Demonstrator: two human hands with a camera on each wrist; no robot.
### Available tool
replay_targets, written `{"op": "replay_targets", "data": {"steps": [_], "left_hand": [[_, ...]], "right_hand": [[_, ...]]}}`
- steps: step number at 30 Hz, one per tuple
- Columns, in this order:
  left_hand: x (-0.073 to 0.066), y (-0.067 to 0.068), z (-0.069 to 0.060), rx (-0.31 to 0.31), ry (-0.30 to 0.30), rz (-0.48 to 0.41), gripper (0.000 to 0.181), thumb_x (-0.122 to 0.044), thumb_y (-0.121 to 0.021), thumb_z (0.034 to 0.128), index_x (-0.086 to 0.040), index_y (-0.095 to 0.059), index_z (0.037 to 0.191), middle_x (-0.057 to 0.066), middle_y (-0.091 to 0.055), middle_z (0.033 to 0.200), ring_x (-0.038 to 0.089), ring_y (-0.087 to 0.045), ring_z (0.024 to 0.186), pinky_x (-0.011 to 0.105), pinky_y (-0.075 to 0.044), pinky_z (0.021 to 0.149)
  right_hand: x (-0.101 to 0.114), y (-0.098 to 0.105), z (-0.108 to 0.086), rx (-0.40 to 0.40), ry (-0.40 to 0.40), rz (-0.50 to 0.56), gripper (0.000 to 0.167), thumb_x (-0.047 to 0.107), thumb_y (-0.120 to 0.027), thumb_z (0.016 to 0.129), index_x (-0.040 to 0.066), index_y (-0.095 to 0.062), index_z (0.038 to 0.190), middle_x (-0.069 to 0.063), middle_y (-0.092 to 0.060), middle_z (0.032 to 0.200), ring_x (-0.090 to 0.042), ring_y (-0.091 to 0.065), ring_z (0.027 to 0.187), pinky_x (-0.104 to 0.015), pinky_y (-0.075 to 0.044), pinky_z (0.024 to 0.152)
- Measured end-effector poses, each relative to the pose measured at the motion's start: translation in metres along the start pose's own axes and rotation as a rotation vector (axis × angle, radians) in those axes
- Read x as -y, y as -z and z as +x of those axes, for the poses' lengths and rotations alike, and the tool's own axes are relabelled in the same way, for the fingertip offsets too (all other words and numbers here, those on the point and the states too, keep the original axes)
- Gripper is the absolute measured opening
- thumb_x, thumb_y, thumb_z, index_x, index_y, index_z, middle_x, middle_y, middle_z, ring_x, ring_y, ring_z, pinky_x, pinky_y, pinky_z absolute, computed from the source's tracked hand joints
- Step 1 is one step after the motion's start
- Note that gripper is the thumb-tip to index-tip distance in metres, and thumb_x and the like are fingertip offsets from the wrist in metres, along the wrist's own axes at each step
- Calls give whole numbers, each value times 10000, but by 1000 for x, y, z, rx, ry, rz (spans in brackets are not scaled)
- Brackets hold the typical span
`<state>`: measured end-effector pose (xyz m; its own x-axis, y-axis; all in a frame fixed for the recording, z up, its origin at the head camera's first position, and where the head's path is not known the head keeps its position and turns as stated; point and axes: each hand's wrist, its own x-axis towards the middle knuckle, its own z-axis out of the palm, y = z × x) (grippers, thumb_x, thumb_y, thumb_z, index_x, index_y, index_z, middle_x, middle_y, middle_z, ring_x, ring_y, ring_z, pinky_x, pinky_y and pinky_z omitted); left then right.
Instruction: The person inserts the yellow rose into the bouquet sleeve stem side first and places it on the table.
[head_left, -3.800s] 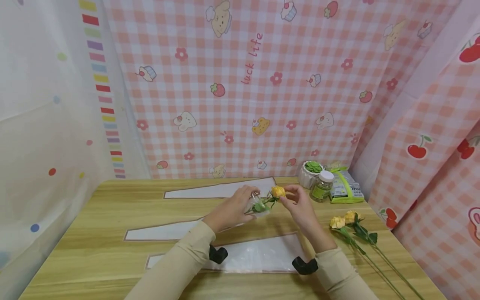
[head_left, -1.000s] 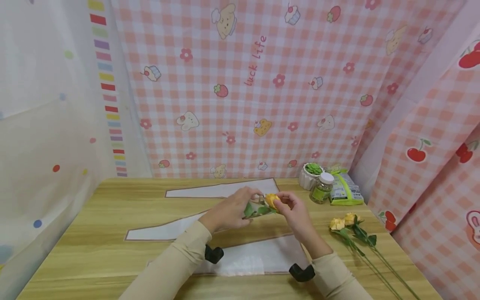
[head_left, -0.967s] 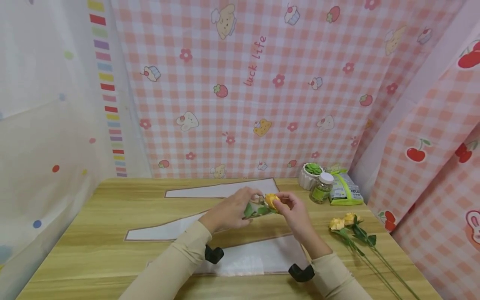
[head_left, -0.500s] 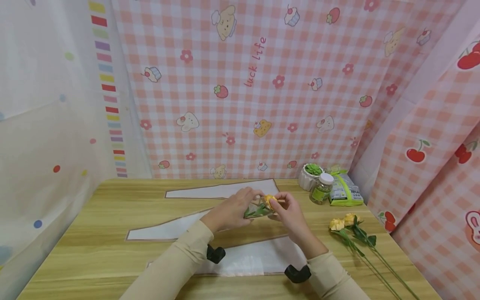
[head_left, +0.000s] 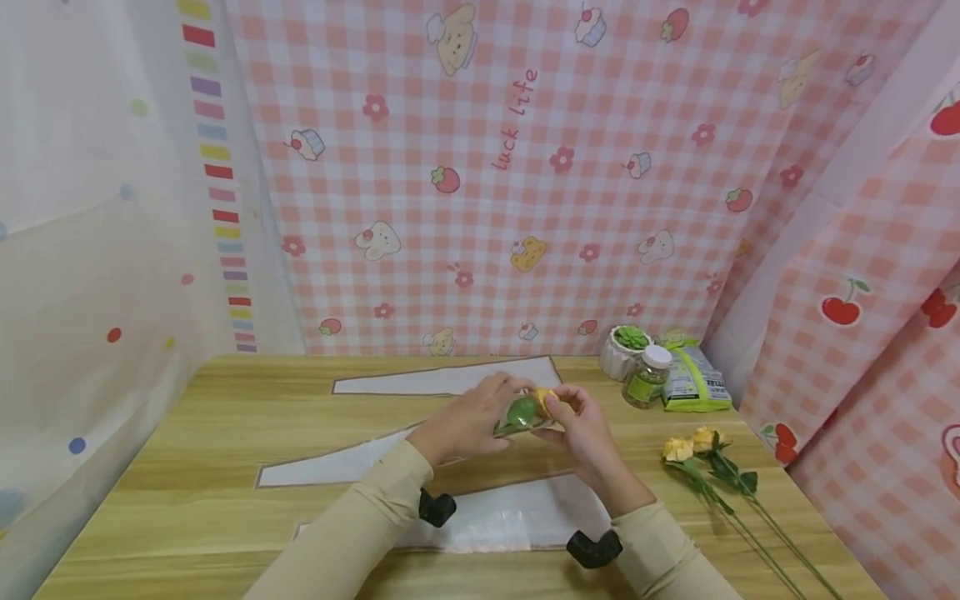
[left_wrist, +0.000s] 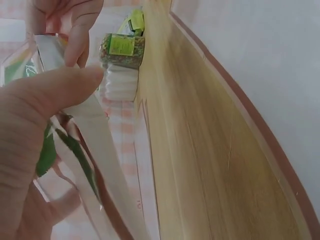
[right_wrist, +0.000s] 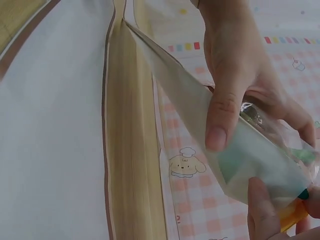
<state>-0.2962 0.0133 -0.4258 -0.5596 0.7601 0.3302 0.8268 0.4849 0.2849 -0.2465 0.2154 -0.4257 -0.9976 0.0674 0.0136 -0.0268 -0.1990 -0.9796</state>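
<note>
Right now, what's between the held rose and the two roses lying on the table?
In the head view, the right hand comes first, at the held rose; then bare tabletop runs to the two lying roses.

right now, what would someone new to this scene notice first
Probably the pink checked backdrop behind the table, filling much of the head view. Then the yellow rose and white-backed sleeve held by the left hand and right hand above the table; two loose roses lie on its right side.

Head view: held yellow rose bloom (head_left: 546,401) was partly hidden by the right hand (head_left: 588,427); two long-stemmed yellow roses (head_left: 679,450) ran off bottom edge; green label (head_left: 642,388) on white-lidded clear jar (head_left: 654,371) was illegible, too small.
</note>
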Motion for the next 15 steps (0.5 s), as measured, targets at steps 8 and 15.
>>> {"op": "replay_targets", "data": {"steps": [8, 15], "left_hand": [[2, 2, -8, 45, 135, -184, 1278, -345, -937, 723, -313, -21, 1613, 91, -323, 1558, 276, -400, 1378, 503, -420, 1096], [12, 3, -21, 106, 300, -286, 1431, -406, -959, 668, -324, 111, 1614, 115, -183, 1671, 322, -257, 1497, 610, -257, 1170]], "right_hand": [[-1, 0, 5, -48, 21, 23, 114, 13, -541, 1034, -19, -478, 1124, -102, -480, 1131, -131, -634, 916, -305, -595, 822], [0, 3, 6, -69, 29, 34, 103, 7, -537, 1034, -3, -478, 1118, -82, -485, 1117, -114, -634, 897, -290, -594, 813]]}}
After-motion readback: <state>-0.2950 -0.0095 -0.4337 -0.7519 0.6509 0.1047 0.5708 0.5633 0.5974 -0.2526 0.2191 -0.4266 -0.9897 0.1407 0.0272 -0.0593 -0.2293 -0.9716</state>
